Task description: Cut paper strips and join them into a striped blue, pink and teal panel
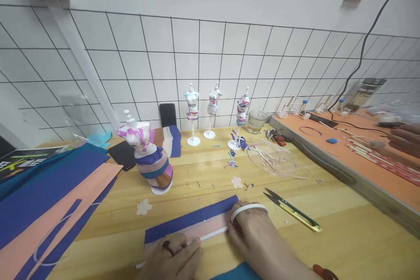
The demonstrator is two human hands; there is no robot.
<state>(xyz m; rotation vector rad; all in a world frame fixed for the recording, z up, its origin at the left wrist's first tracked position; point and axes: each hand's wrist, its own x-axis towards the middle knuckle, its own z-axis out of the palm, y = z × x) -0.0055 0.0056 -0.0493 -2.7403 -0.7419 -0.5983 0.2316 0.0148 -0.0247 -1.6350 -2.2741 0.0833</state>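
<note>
Yellowish wood makes up the counter [183, 188], carrying a blue-and-pink striped sheet [193, 218] toward its near edge. The right hand [251, 229] and left hand [177, 253] press its ends, probably keeping the white strip [215, 232] straight; any pinch is hidden.

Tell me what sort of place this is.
Probably a small craft workspace: mini mannequins, snips and coloured strips share a wooden table.
</note>
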